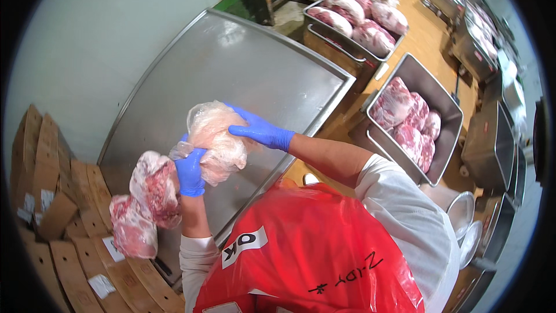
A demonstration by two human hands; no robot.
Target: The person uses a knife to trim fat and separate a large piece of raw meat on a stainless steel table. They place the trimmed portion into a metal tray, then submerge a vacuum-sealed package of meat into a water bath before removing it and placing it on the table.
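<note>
Both of my hands wear blue gloves and hold a pale pink, plastic-wrapped piece of meat (pixel 214 139) above the near part of the steel table (pixel 249 69). My left hand (pixel 191 173) is closed on its lower left side, where loose clear film bunches up. Across the upper right side lies my right hand (pixel 258 130), thumb on top and the other fingers partly hidden behind the piece. Two bare pieces of red and white meat, one nearer the bundle (pixel 155 185) and one lower down (pixel 133 229), rest at the table's left end beside my left hand.
Flattened cardboard boxes (pixel 87 261) are stacked at the lower left. Right of the table stand a steel bin of meat (pixel 443 133) and, farther back, another full bin (pixel 321 37). More steel bins (pixel 486 145) line the far right. The table has a raised rim.
</note>
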